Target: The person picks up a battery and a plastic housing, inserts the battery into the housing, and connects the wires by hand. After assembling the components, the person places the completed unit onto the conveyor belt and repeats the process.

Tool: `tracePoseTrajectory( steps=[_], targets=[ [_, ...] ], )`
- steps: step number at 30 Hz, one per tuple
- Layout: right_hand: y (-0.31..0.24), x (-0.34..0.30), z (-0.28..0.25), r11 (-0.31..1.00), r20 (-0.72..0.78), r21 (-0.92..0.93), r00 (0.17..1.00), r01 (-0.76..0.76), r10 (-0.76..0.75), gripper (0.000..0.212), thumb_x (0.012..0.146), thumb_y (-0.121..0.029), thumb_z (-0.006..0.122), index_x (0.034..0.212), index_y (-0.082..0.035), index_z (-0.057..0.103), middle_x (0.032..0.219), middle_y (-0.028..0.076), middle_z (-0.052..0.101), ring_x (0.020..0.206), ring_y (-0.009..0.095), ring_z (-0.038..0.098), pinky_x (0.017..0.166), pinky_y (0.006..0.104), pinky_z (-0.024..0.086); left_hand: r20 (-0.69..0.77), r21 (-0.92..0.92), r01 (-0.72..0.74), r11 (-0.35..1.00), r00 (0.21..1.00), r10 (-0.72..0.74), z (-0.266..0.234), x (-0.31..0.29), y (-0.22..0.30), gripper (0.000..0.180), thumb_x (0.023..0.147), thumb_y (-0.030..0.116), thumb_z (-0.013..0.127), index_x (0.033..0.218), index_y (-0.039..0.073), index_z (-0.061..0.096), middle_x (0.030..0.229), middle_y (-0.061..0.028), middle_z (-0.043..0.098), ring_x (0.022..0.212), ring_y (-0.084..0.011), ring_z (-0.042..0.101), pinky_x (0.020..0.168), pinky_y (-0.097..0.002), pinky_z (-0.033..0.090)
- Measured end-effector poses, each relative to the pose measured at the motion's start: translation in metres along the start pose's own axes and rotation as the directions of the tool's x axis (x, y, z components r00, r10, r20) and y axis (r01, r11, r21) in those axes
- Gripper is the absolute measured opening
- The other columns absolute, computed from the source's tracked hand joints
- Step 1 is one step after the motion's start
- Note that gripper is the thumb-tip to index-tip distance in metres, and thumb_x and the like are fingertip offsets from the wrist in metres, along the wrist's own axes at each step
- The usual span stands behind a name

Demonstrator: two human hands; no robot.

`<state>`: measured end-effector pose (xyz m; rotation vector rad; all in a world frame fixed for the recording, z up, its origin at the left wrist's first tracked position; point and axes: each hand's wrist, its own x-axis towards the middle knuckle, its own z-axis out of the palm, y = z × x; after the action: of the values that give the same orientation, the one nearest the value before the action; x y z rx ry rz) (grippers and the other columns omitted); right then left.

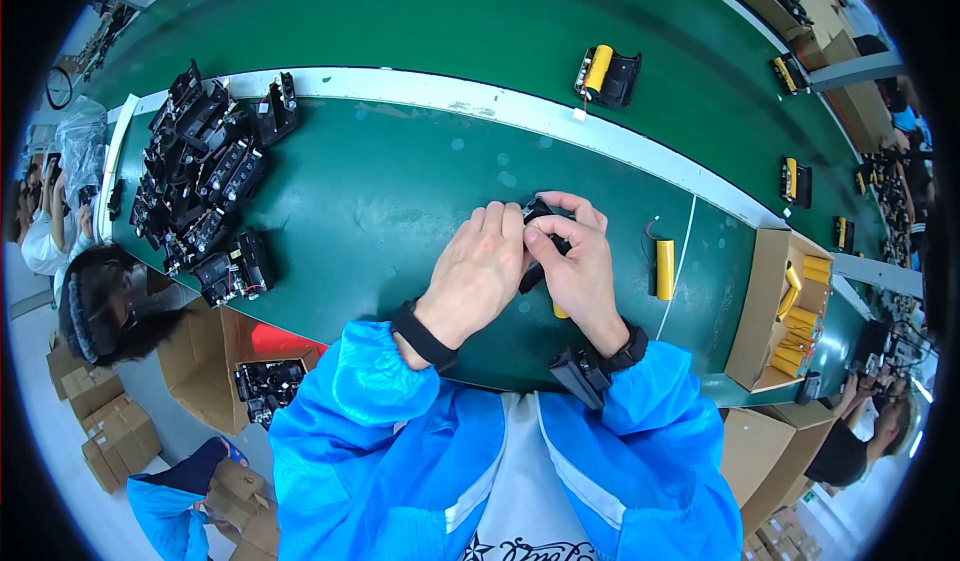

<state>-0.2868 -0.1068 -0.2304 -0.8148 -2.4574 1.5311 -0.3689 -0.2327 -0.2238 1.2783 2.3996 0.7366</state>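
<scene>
Both of my hands meet over the green bench, closed around a black plastic housing (533, 277) that they mostly cover. My left hand (478, 266) lies with its back up and its fingertips against the housing's far end. On the other side, the thumb and fingers of my right hand (578, 261) pinch the same part. Below the housing, a bit of a yellow cylindrical battery (560, 310) shows between my hands. To the right of my right hand, another yellow battery (665, 270) with a thin wire lies on the bench.
A heap of black housings (205, 171) covers the bench's left end. An open carton (750, 311) of yellow batteries stands at right. Past a white rail (420, 89), a green belt carries housings with batteries (600, 73). A carton (205, 381) sits below the bench's left edge; other people work nearby.
</scene>
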Motion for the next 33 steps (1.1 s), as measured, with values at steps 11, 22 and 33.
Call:
tracePoseTrajectory(
  steps=[11,22,33],
  targets=[
    [-0.002,0.004,-0.001,1.0,-0.019,0.0,1.0,0.011,-0.011,0.007,0.08,-0.006,0.071,0.086,-0.008,0.074,0.123,0.008,0.062,0.114,0.027,0.052,0.098,0.039,0.041,-0.068,0.03,0.025,0.999,0.997,-0.023,0.003,-0.001,0.006,0.046,0.083,0.008,0.068,0.12,-0.01,0.047,0.101,-0.0222,0.056,0.093,-0.0369,0.058,0.081,-0.0415,0.051],
    [0.006,-0.029,-0.057,0.974,0.246,-0.147,0.947,-0.173,0.206,0.026,0.08,-0.003,0.073,0.105,-0.008,0.07,0.118,0.011,0.061,0.1,0.025,0.058,0.081,0.0312,0.048,-0.111,0.012,0.132,0.991,0.985,-0.13,0.007,-0.002,0.016,0.045,0.089,0.017,0.068,0.118,-0.01,0.048,0.1,-0.0235,0.057,0.09,-0.0379,0.058,0.079,-0.0423,0.051],
    [0.02,-0.013,-0.043,0.945,-0.126,-0.263,0.964,0.194,-0.233,0.029,0.078,-0.002,0.074,0.107,-0.005,0.071,0.134,0.017,0.055,0.122,0.031,0.056,0.097,0.0354,0.049,-0.226,0.063,0.265,0.962,0.943,-0.245,0.026,0.011,0.031,0.042,0.089,0.022,0.068,0.111,-0.01,0.051,0.097,-0.0216,0.058,0.088,-0.0341,0.06,0.076,-0.0395,0.052]
  ],
)
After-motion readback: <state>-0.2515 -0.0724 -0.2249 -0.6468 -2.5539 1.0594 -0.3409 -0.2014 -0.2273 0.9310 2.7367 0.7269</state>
